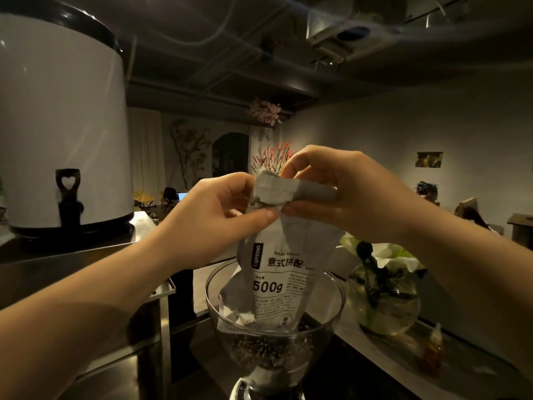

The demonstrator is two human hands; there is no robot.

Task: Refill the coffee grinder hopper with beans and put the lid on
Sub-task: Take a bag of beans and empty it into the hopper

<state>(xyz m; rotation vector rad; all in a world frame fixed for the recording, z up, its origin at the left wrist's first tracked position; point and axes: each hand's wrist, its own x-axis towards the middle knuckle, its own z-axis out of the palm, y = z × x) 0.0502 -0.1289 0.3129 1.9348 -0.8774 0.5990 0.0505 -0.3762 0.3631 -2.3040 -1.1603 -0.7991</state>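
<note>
A grey 500 g coffee bean bag (284, 267) hangs upright over the clear funnel-shaped grinder hopper (336, 301), its bottom resting inside the hopper. Dark beans (268, 346) fill the hopper's lower part. My left hand (215, 217) pinches the left side of the bag's folded top. My right hand (343, 194) grips the folded top from the right. Whether the bag's mouth is unsealed I cannot tell. No hopper lid is in view.
A large white drinks dispenser (62, 131) with a black tap stands on a steel counter (72, 255) at the left. A round glass vase (383, 304) with white flowers and a small bottle (432, 349) sit on the right counter.
</note>
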